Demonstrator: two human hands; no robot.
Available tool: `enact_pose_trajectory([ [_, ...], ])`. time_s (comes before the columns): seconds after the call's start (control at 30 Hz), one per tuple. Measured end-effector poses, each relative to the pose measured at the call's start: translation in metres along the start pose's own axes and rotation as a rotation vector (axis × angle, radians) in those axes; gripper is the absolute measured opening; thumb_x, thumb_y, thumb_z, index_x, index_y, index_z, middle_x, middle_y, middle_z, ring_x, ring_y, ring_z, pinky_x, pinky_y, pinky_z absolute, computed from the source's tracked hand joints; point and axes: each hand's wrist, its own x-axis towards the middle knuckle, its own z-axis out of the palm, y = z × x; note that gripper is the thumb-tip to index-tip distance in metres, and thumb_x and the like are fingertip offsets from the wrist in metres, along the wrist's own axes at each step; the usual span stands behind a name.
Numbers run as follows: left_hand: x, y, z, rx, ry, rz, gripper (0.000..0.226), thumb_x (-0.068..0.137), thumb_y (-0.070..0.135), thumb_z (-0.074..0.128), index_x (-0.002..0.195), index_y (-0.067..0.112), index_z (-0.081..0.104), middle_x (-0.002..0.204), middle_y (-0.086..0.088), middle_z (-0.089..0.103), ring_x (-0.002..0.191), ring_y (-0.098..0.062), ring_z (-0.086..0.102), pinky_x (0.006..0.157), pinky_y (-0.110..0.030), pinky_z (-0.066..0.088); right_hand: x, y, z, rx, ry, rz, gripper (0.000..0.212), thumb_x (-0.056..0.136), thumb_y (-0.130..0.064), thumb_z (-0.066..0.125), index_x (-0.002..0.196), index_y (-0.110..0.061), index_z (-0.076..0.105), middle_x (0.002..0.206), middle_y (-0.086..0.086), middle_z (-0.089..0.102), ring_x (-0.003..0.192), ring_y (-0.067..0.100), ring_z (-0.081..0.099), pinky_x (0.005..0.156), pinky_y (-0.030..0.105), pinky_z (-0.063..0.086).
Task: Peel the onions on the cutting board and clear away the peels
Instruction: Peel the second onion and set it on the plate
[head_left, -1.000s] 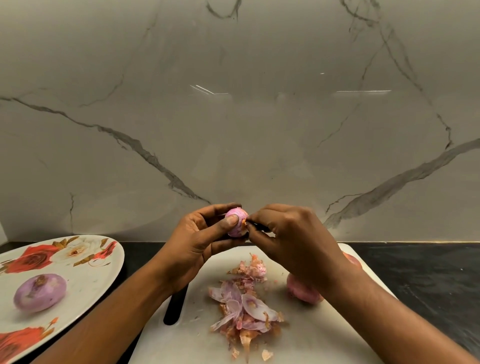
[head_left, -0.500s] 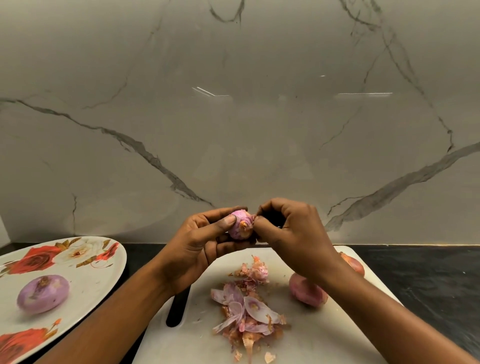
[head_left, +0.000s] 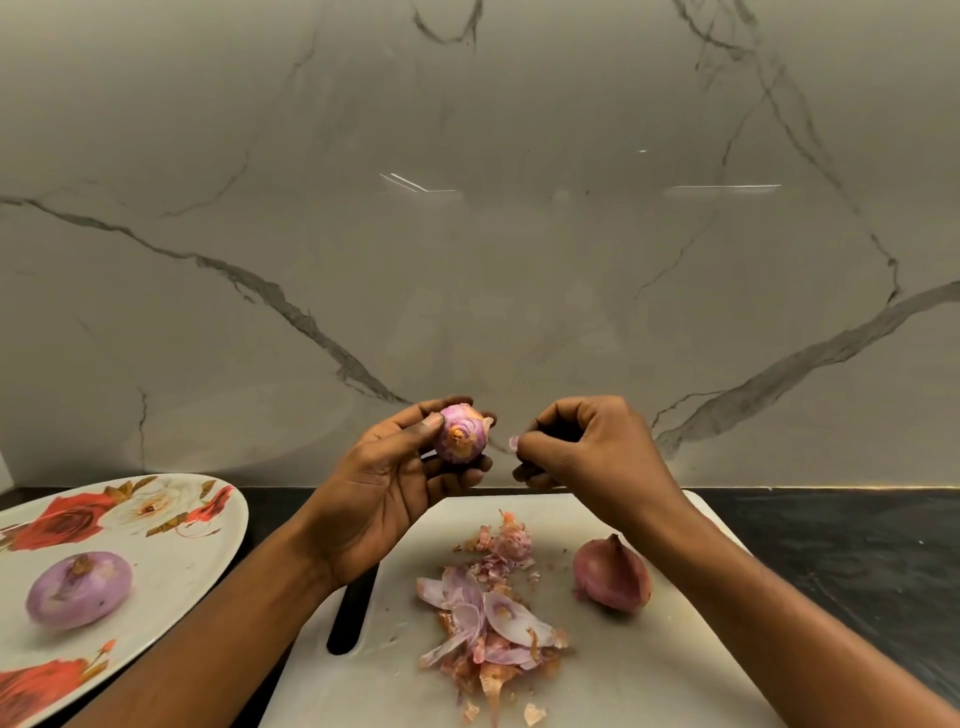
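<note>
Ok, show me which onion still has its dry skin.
The reddish-brown onion on the white cutting board. The pale purple onion on the floral plate and the pink onion in the left hand show bare flesh.

Dim, warm light streaks thin glare across the glossy grey-veined marble wall (head_left: 467, 260), casts soft shadows on the white plastic cutting board (head_left: 649, 675), and the wide lens bends the picture's edges.

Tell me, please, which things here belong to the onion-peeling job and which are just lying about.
In the job: left hand holding the half-peeled onion; right hand pinching a peel scrap; unpeeled onion; peel pile; cutting board.
Lying about: floral plate; peeled onion on it.
</note>
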Motion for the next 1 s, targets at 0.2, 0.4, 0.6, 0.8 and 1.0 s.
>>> enact_pose_trajectory([
  [0.2,0.001,-0.002,0.002,0.113,0.010,0.064,0.044,0.097,0.009,0.062,0.140,0.001,0.057,0.137,-0.022,0.067,0.123,-0.038,0.068,0.093,-0.038,0.063,-0.003,0.000,0.003,-0.005,-0.106,-0.047,0.007,0.091,-0.009,0.081,0.097,-0.007,0.083,0.082,0.006,0.081,0.077,0.020,0.080,0.074,0.035,0.067],
  [0.4,0.000,-0.003,0.004,0.167,0.035,0.068,0.047,0.090,0.003,0.064,0.137,0.003,0.060,0.136,-0.019,0.069,0.123,-0.038,0.069,0.093,-0.037,0.063,-0.005,0.002,0.006,-0.051,-0.086,-0.075,0.009,0.091,-0.018,0.083,0.096,-0.011,0.084,0.080,0.003,0.081,0.075,0.015,0.080,0.076,0.036,0.067],
  [0.6,0.000,-0.005,0.006,0.122,0.016,0.026,0.044,0.095,0.006,0.062,0.138,0.001,0.059,0.135,-0.024,0.068,0.120,-0.040,0.070,0.093,-0.041,0.063,-0.004,0.002,0.008,-0.096,-0.038,-0.091,0.005,0.090,-0.016,0.080,0.085,-0.013,0.081,0.074,0.002,0.078,0.071,0.016,0.078,0.073,0.039,0.068],
  [0.8,-0.001,0.001,0.002,0.019,-0.025,0.030,0.043,0.101,0.010,0.051,0.142,0.001,0.056,0.139,-0.028,0.064,0.115,-0.046,0.070,0.094,-0.041,0.063,0.004,0.007,-0.005,-0.114,0.082,-0.006,0.011,0.090,-0.009,0.077,0.078,-0.009,0.077,0.069,0.007,0.077,0.064,0.013,0.078,0.069,0.039,0.068],
  [1.0,0.001,-0.003,0.000,-0.005,-0.051,0.040,0.044,0.100,0.006,0.054,0.144,0.001,0.055,0.143,-0.027,0.061,0.124,-0.050,0.065,0.100,-0.046,0.059,0.001,0.006,-0.003,-0.024,-0.031,0.021,0.006,0.087,-0.002,0.083,0.090,-0.005,0.079,0.079,0.010,0.079,0.072,0.020,0.080,0.070,0.033,0.067],
])
